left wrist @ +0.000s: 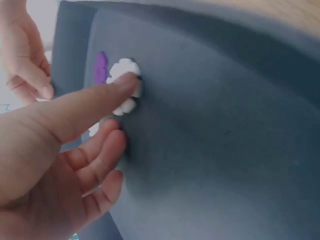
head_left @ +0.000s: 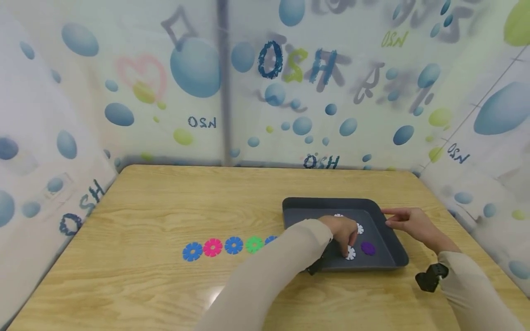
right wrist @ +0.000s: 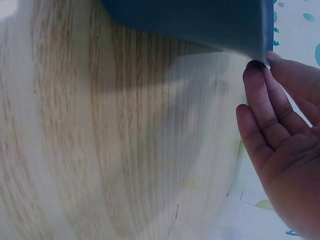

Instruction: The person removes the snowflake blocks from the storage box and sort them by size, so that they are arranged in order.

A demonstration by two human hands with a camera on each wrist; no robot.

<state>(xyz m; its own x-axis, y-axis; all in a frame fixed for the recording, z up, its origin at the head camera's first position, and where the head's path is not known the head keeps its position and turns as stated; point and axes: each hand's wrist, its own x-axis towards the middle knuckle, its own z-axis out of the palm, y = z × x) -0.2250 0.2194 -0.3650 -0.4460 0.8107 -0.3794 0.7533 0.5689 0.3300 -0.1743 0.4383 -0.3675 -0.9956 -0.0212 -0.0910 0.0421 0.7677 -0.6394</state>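
Note:
A dark grey rectangular tray (head_left: 331,203) lies on the right part of the table. Inside it are several white flower-shaped plastic discs and a purple one (head_left: 368,248). My left hand (head_left: 342,231) reaches down into the tray, its thumb and fingers at the nearest white disc (head_left: 351,253). From the left wrist, the thumb lies across that white disc (left wrist: 124,67), with the index finger largely hidden behind it. My right hand (head_left: 414,224) pinches the tray's right rim between thumb and fingertips; the right wrist view shows this hand (right wrist: 285,120) at the rim's edge.
Left of the tray, a row of flower discs lies on the wooden table (head_left: 136,285): blue (head_left: 192,252), pink (head_left: 213,247), blue (head_left: 233,245), green (head_left: 254,244) and another blue (head_left: 271,239) partly behind my left sleeve. Patterned curtains (head_left: 265,119) stand behind the table.

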